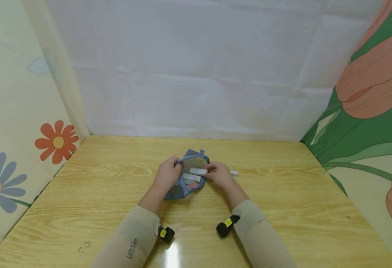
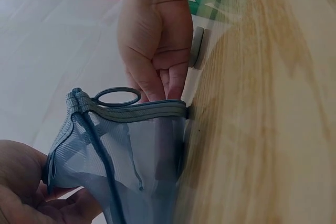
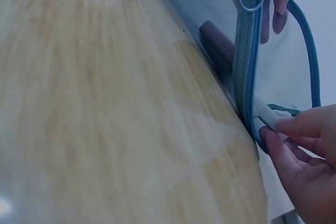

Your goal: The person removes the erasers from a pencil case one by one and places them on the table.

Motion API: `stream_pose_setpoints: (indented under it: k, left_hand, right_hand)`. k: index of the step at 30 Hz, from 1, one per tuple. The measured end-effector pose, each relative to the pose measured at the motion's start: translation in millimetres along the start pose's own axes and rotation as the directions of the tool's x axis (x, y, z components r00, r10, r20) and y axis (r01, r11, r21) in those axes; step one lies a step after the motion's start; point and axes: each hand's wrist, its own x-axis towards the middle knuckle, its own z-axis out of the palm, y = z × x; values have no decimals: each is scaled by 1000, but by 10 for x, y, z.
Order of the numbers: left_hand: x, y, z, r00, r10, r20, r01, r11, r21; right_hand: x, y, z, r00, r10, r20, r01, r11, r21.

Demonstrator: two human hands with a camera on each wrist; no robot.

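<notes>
A blue mesh zip pouch (image 1: pixel 174 192) lies on the wooden table, its mouth spread towards the right. My left hand (image 1: pixel 167 173) grips the pouch's far left rim, fingers curled over the edge. At the opening, my right hand (image 1: pixel 220 175) pinches a small white bar (image 1: pixel 197 171) between thumb and fingers, and the bar's far end points into the pouch. Inside are another whitish bar (image 1: pixel 192 177) and a pink piece (image 1: pixel 192 185). A dark bar (image 3: pixel 216 40) shows through the mesh. The zip's pull ring (image 2: pixel 118 96) stands out from the rim.
Just right of my right hand a white bar (image 1: pixel 234 172) lies on the table (image 1: pixel 299 201), partly hidden by that hand. A white cloth wall (image 1: pixel 196 85) closes off the back. Flower-printed panels (image 1: pixel 12 111) flank both sides. Each forearm carries a small black camera (image 1: pixel 222 229).
</notes>
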Motion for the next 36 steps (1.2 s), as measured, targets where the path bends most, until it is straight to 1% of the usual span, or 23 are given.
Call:
stream_pose_setpoints:
  k: [4, 7, 11, 13, 17, 19, 21, 23, 27, 31, 36]
  left_hand:
    - [9, -10, -7, 1000, -4, 3, 3, 1000, 2]
    - [19, -17, -12, 1000, -2, -1, 2, 1000, 10]
    - [18, -8, -19, 1000, 1, -15, 0, 1000, 22]
    - [14, 0, -21, 1000, 3, -19, -2, 1000, 26]
    - [15, 6, -22, 1000, 5, -16, -5, 999, 37]
    - [16, 5, -21, 1000, 6, -15, -6, 999, 44]
    - [17, 4, -21, 1000, 6, -13, -5, 999, 47]
    - [18, 2, -20, 1000, 1, -11, 0, 999, 46]
    - [16, -1, -19, 1000, -7, -4, 7, 999, 34]
    - [11, 0, -21, 1000, -5, -6, 5, 999, 32]
    - [17, 1, -17, 1000, -3, -9, 4, 999, 46]
  right_hand:
    - [1, 14, -30, 1000, 24, 2, -24, 998, 62]
    - [-9, 11, -57, 1000, 19, 4, -20, 995, 97]
    - [-25, 6, -100, 1000, 15, -7, -14, 995, 100]
    - [-38, 0, -126, 1000, 26, -12, -25, 994, 110]
    - [-68, -22, -191, 999, 32, -13, -30, 988, 151]
    - [-79, -31, -236, 1000, 26, -12, -24, 986, 166]
    - [-89, -40, -289, 1000, 21, -10, -20, 986, 163]
    - [-90, -35, -346, 1000, -2, -11, 3, 989, 146]
    - [-97, -4, -462, 1000, -15, -4, 15, 984, 179]
    - [-113, 66, -584, 1000, 3, -18, 1, 977, 212]
    - [-126, 170, -726, 998, 17, -60, -4, 978, 209]
